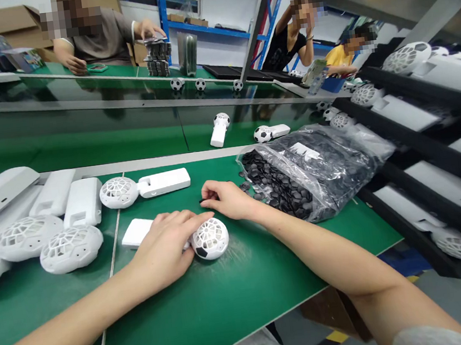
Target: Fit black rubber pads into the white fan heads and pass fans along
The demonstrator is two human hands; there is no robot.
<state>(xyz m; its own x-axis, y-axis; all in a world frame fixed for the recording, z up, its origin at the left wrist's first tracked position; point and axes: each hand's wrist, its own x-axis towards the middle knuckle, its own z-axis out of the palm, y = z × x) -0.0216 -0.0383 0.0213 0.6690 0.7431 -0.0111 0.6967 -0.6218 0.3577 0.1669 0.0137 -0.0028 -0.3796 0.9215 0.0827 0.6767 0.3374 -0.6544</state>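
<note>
My left hand [166, 245] is closed over a white handheld fan [211, 241] lying on the green table, its round football-style grille facing up. One black patch [200, 252] shows on the fan head's lower left; the handle [136, 233] sticks out beyond my fingers. Just above the fan head, my right hand [227, 198] pinches a small black piece [201, 201] between thumb and fingers, apart from the grille. To the right, a clear plastic bag [337, 154] lies open with many small black pieces [276, 183] spilling towards its mouth.
Several white fans [72, 249] are piled at the left, and another fan [164, 183] lies behind my left hand. Finished-looking black-and-white fans [219, 129] rest on the conveyor [141, 133]. A black rack [417, 183] holds fans at right. Co-workers [103, 42] sit opposite.
</note>
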